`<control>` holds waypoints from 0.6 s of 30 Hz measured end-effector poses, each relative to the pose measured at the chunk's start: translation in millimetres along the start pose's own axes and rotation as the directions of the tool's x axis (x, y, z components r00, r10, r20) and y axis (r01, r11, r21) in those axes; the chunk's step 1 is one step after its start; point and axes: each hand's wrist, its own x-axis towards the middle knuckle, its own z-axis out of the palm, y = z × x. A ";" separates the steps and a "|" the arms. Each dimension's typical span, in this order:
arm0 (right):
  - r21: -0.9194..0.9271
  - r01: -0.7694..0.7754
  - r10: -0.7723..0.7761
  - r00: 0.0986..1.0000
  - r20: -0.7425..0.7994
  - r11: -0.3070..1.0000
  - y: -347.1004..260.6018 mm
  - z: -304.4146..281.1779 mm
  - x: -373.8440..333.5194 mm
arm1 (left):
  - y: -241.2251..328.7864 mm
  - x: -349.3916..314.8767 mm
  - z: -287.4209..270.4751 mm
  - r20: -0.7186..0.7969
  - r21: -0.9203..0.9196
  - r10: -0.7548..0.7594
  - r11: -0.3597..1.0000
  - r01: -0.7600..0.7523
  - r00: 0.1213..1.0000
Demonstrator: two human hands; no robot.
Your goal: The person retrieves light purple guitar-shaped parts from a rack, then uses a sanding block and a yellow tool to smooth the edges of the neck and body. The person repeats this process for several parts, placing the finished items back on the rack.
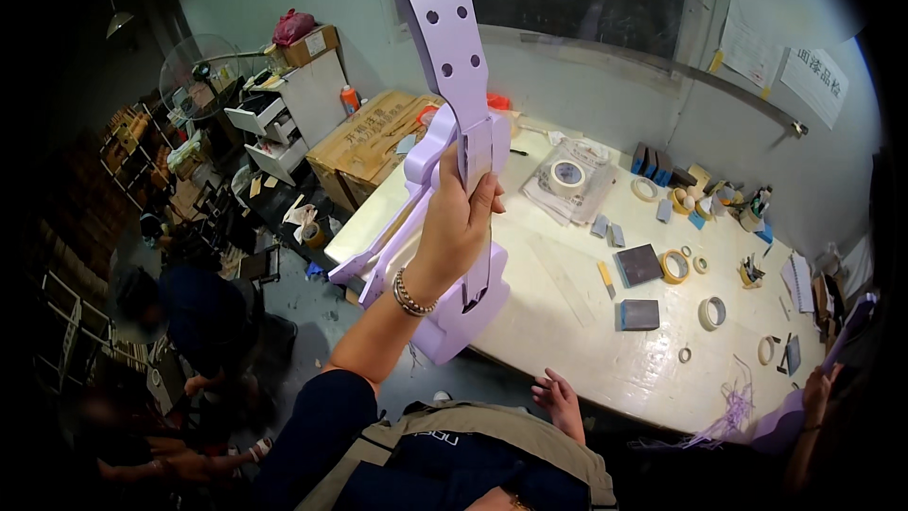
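Observation:
My left hand (462,218) is wrapped around the neck of a light purple ukulele (460,33), with a beaded bracelet on the wrist. The headstock points up and has four round holes, all without pegs. Below the grip, the purple body tilts over the near left edge of the table; my forearm hides part of it. A curved purple frame with openings shows left of the neck. My right hand (560,405) is held low at the table's front edge, fingers spread and slightly curled, with nothing in it.
On the white table (558,322) lie tape rolls (674,267), sanding blocks (638,265), a plastic-wrapped pack (567,180) and purple strips (733,412). A cardboard box (364,137) stands behind at left. A co-worker's hand (816,393) holds a purple piece at right; people sit at lower left.

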 end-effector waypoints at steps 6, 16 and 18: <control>0.015 0.000 0.000 1.000 0.025 1.000 -6.8 11.9 -1.5 | -1.5 -0.9 2.0 0.036 0.246 0.067 0.967 -0.073 0.997; -0.395 0.203 -0.384 0.802 -0.458 0.896 -7.9 -26.9 6.4 | -28.9 17.3 32.5 0.044 0.343 -0.047 0.939 0.029 0.998; -0.615 0.265 -0.642 0.543 -0.541 0.743 -16.7 -43.7 1.4 | -24.9 15.8 41.0 0.135 0.370 0.025 0.926 -0.074 0.991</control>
